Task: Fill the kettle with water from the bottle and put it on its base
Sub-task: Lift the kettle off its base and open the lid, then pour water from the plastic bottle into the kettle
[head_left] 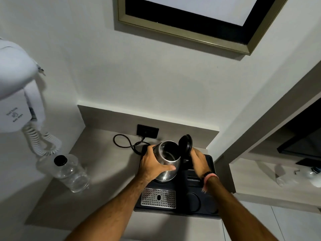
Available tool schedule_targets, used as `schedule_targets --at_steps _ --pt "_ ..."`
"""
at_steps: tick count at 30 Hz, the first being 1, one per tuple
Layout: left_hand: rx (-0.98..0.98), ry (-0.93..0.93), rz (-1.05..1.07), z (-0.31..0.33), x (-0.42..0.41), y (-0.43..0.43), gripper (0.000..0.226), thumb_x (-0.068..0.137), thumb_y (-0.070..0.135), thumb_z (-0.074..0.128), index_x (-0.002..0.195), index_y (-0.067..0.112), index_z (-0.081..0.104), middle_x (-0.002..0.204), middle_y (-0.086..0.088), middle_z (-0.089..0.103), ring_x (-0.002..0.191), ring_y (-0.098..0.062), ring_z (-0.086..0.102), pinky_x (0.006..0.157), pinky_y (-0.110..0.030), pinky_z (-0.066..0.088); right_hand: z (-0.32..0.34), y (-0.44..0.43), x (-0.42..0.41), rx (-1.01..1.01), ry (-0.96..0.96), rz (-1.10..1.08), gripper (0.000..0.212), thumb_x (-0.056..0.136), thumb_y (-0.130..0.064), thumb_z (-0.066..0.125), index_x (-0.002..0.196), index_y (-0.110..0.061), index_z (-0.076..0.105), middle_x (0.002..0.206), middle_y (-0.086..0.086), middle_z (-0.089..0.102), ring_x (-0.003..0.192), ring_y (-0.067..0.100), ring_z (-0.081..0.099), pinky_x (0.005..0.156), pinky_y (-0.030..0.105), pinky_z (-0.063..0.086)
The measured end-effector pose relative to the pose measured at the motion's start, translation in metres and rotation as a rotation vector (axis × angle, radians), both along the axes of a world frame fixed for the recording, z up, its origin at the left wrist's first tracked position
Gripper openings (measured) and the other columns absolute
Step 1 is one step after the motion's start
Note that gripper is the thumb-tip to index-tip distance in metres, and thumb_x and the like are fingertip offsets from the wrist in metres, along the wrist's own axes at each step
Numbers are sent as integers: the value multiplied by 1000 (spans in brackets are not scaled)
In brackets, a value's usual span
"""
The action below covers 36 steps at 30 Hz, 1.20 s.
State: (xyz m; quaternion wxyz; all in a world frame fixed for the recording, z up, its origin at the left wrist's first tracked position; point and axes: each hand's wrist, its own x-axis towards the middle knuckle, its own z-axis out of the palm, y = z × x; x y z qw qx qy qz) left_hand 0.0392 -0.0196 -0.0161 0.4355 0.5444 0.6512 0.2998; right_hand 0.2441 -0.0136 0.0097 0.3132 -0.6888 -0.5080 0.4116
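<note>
**A:** Where is the kettle sitting right now?

**B:** It is standing on the black tray, at the tray's far-left corner, with its lid swung up and open on the side nearer the wall socket. The left hand is wrapping around the steel body, fingers curled and thumb lying across the front. The right hand is closing on the black handle side, just right of the kettle; I cannot tell exactly how tightly, since the fingers are partly hidden.

**A:** How is it going to handle?

**B:** I am judging it light for now. The inside is looking bare, shiny metal with no water I can make out. The polished wall is probably slippery, so the handle is the better place to hold, with the left hand only steadying. Once filled it will be getting noticeably heavier.

**A:** And the bottle?

**B:** It is standing on the desk, well left of the kettle, clear plastic with its black cap on. How much water is inside is hard to read through the clear wall. It is likely thin and squashy, so gripping mid-body gently seems wise. The cap is needing to come off first.
</note>
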Motion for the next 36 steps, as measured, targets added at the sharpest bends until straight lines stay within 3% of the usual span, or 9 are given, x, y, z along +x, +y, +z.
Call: schedule_targets --at_steps 8,12,15,19,22,25,29,36 --pt "51 -55 77 5 -8 -10 119 30 53 98 132 27 42 119 10 56 107 -11 54 89 -26 48 21 -6 -11 91 -54 88 39 100 -46 42 91 -21 71 99 2 73 100 26 67 92 44 53" --pt "74 -38 137 10 -31 -14 122 26 61 94 132 29 42 122 8 61 110 -14 59 92 -34 54 34 0 -33 149 -90 162 55 90 -59 36 90 -14 67 94 7 72 94 28 65 90 50 52" --pt "93 -39 186 17 -56 -16 118 29 55 96 131 29 43 116 11 62 106 -12 60 89 -28 51 40 7 -59 187 -84 230 62 89 -62 33 93 -11 68 95 8 73 94 28 66 89 50 52" --pt "73 0 265 19 -98 -18 119 25 58 96 129 30 46 113 14 61 102 -10 60 88 -31 53 39 16 -106 168 -72 311 63 90 -62 31 101 -13 69 104 8 73 100 25 65 93 45 50" --pt "51 30 326 8 -132 -16 119 14 68 92 122 37 52 109 15 69 98 -7 66 84 -36 58 29 25 -140 149 -67 338 65 88 -67 31 97 -13 68 100 10 70 96 26 64 92 49 50" --pt "46 69 343 -12 -158 -10 117 12 75 90 119 39 56 106 16 71 95 -3 68 80 -33 60 20 30 -167 148 -49 353 58 91 -58 35 90 -9 66 94 15 69 90 29 63 87 49 50" --pt "13 41 380 -12 -172 -21 116 18 57 96 121 27 53 109 12 67 98 -9 66 82 -31 57 -3 36 -190 78 -75 390 51 96 -43 37 97 -1 66 99 19 69 94 33 63 90 53 49" --pt "-76 41 399 -26 -180 -25 121 23 46 99 128 17 47 116 2 66 104 -19 64 82 -30 51 -30 43 -206 30 -104 399 66 81 -63 31 93 -8 66 103 13 67 99 28 60 94 50 47"
